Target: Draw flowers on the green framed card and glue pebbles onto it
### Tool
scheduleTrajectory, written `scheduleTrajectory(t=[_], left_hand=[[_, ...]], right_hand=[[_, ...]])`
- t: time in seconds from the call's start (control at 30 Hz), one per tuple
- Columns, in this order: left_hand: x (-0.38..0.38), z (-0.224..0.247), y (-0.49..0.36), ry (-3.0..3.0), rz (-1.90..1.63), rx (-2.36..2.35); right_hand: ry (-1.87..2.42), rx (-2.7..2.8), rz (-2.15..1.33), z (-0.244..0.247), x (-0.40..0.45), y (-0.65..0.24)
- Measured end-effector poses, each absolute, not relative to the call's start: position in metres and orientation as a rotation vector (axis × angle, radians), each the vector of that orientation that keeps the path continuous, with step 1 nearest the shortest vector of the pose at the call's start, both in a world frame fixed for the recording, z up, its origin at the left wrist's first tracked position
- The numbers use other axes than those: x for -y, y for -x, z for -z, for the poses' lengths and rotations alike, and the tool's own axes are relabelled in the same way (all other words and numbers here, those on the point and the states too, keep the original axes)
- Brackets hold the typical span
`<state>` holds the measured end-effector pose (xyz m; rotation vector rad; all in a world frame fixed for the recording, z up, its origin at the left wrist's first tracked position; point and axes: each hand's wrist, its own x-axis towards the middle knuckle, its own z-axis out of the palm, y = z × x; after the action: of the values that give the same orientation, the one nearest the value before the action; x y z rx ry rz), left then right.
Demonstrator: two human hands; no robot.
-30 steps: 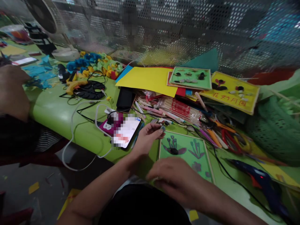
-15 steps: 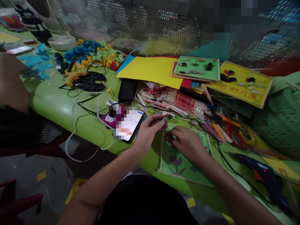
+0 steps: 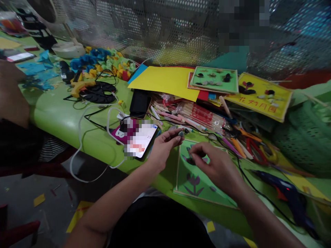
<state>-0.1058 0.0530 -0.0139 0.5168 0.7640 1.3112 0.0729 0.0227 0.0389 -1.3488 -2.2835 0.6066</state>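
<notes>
A small grey pebble (image 3: 181, 133) is pinched between the thumb and fingers of my left hand (image 3: 165, 143), just beyond the top left corner of a green card (image 3: 207, 181) framed with thin sticks. Dark tulip shapes (image 3: 193, 184) show on the card. Over its upper part hovers my right hand (image 3: 212, 160), thumb and forefinger pressed together beside another dark flower shape (image 3: 190, 158). Whether anything sits in that pinch is too small to see. My right forearm and hand cover part of the card's right side.
A glue gun (image 3: 287, 194) with a lit red light lies at the right, its black cable crossing behind the card. Scissors (image 3: 256, 151), pens and bundled sticks (image 3: 204, 115) crowd the back. A lit phone (image 3: 143, 141) lies left; a co-worker's arm (image 3: 12, 93) rests farther left.
My right hand has shifted slightly right and its fingers have turned, uncovering the upper flower shape. My left hand keeps its pinch, and the pebble shows more clearly.
</notes>
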Motion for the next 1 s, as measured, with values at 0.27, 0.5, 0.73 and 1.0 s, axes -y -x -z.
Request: scheduleTrajectory(t=[0.27,0.5,0.73,1.0], left_hand=[[-0.050,0.008,0.108,-0.594,-1.280,-0.876],[-0.058,0.011,0.105,-0.567,-1.264,-0.890],[-0.053,0.007,0.103,-0.606,-1.234,-0.900],[-0.053,0.013,0.103,-0.649,-1.186,-0.889]], right_hand=[[0.624,2.645,-1.139,-0.069,0.045,-0.043],[1.570,1.801,-0.594,-0.065,0.060,-0.159],[2.278,1.395,-0.026,-0.014,0.094,-0.300],[2.142,1.031,-0.595,0.018,0.083,-0.334]])
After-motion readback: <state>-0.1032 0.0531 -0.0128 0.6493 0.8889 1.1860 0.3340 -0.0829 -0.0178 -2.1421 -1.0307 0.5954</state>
